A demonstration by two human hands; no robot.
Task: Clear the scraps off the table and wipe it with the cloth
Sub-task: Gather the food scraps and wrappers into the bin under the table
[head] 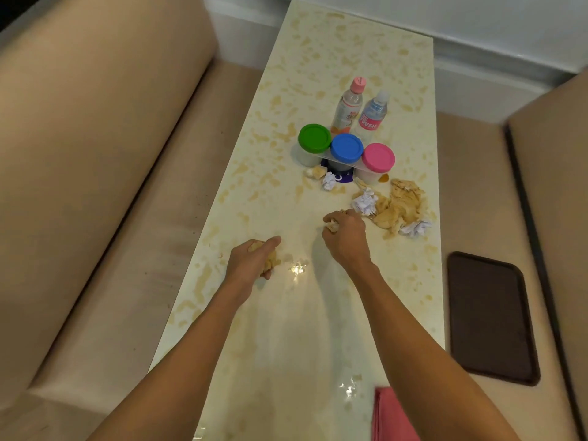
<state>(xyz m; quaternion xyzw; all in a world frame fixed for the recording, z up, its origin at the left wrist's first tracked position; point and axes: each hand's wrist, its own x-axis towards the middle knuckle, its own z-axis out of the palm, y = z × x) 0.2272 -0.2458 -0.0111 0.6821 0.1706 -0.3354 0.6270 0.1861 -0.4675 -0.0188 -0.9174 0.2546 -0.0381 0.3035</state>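
Observation:
My left hand [253, 261] grips a crumpled tan scrap [272, 259] low over the cream patterned table [286, 329]. My right hand [345, 237] curls round another tan scrap [332, 225] just left of a pile of tan scraps [399, 206]. White crumpled paper balls lie around that pile: one [365, 202] at its left, one [415, 229] at its lower right, and one [329, 180] near the jars. A pink cloth [393, 415] lies at the table's near edge, partly cut off by the frame.
Three jars with green [314, 138], blue [346, 148] and pink [378, 157] lids stand mid-table, two bottles [348, 105] behind them. A dark brown tray [491, 316] lies on the beige bench at right. A beige sofa [79, 154] runs along the left.

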